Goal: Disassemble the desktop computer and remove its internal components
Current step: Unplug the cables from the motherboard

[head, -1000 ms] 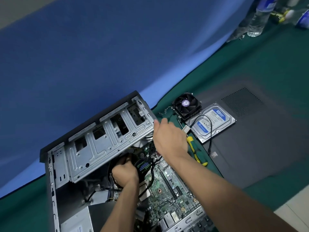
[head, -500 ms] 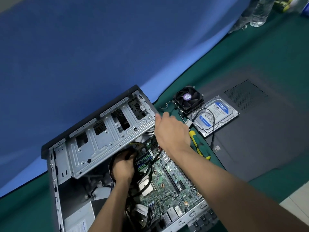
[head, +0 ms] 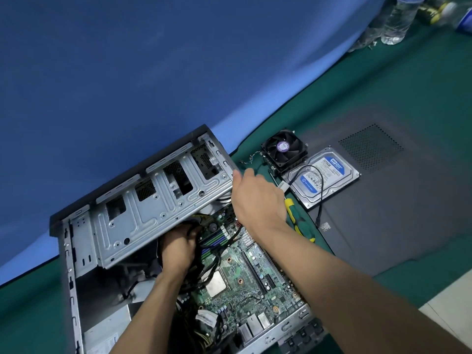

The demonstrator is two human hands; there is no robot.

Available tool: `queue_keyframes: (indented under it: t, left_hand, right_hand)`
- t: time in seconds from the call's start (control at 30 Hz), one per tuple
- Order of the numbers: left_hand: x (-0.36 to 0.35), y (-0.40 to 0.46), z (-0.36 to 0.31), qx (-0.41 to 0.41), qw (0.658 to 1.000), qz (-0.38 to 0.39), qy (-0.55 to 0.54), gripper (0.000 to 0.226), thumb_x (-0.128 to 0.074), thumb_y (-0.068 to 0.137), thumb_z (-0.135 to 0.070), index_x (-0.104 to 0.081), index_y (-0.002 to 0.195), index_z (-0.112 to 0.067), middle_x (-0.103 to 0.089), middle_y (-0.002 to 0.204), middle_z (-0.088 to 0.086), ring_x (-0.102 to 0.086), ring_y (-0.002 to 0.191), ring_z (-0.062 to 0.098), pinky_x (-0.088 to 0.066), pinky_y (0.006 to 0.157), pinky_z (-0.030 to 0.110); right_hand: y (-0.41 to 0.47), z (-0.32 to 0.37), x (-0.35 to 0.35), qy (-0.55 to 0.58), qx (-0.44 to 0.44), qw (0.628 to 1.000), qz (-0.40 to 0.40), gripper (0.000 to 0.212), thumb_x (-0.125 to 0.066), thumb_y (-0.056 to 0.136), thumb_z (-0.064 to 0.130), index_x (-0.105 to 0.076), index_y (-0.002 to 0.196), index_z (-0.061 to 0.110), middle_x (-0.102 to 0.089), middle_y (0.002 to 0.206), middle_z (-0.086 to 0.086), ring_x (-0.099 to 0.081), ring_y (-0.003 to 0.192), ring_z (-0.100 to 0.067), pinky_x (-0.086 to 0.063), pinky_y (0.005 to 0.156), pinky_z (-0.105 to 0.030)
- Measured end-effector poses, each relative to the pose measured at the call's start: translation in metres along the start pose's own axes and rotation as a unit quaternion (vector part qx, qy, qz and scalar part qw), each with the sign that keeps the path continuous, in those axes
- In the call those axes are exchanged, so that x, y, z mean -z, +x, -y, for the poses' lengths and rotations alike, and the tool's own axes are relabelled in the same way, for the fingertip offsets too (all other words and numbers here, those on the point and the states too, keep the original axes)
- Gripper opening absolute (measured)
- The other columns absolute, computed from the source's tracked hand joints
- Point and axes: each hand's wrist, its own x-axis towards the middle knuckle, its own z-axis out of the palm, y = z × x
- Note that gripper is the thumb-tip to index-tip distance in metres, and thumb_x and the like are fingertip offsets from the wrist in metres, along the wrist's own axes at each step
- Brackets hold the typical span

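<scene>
An opened desktop computer case (head: 76, 264) lies on its side on a green-covered desk (head: 421, 85), its hinged metal drive cage (head: 158, 208) swung up over the motherboard (head: 242, 282). The right hand (head: 255, 198) steadies the cage at its far corner, fingers curled on the edge. The left hand (head: 177, 249) reaches beneath the cage and closes around a bundle of black cables (head: 204, 254); exactly which lead it grips cannot be told.

The cables look light and floppy and are best pulled by their plugs, not the wires. The sheet-metal cage appears stiff, with thin edges that may bite. The board seems fragile and is safest held by its rim.

Already out, well to the right of both hands, are 3 items: a cooler fan (head: 284, 149), a hard drive (head: 323, 176) touching it, and a yellow-green screwdriver (head: 297, 221) just beside the right wrist.
</scene>
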Motion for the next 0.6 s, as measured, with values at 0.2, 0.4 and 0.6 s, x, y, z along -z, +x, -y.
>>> queue_keyframes:
  t: [0.2, 0.4, 0.6]
  left_hand:
    - [0.013, -0.009, 0.002, 0.014, 0.999, -0.019, -0.040, 0.028, -0.054, 0.095, -0.019, -0.063, 0.119, -0.010, -0.066, 0.096, 0.017, -0.061, 0.076, 0.033, -0.042, 0.066, 0.030]
    - [0.025, -0.033, -0.017, 0.069, 0.984, 0.017, -0.164, 0.014, -0.056, 0.091, -0.014, -0.066, 0.092, -0.004, -0.070, 0.085, 0.013, -0.063, 0.076, 0.028, -0.048, 0.072, 0.034]
    - [0.055, -0.062, -0.033, 0.100, 0.939, 0.047, -0.326, 0.025, -0.039, 0.092, -0.014, -0.038, 0.067, -0.012, -0.035, 0.054, 0.002, -0.033, 0.045, 0.018, -0.031, 0.050, 0.032]
  right_hand:
    - [0.000, 0.001, 0.000, 0.007, 0.011, 1.000, -0.007, 0.048, -0.014, 0.103, 0.039, -0.051, 0.109, 0.009, -0.062, 0.101, -0.013, -0.061, 0.083, -0.032, -0.038, 0.066, -0.037]
    - [-0.003, 0.001, 0.005, 0.011, 0.017, 1.000, -0.005, 0.050, -0.014, 0.103, 0.039, -0.052, 0.109, 0.006, -0.063, 0.101, -0.015, -0.061, 0.083, -0.032, -0.036, 0.064, -0.035]
    - [-0.003, 0.000, 0.006, 0.022, 0.005, 1.000, 0.011, 0.051, -0.015, 0.103, 0.039, -0.052, 0.111, 0.005, -0.063, 0.104, -0.015, -0.061, 0.088, -0.034, -0.035, 0.066, -0.035]
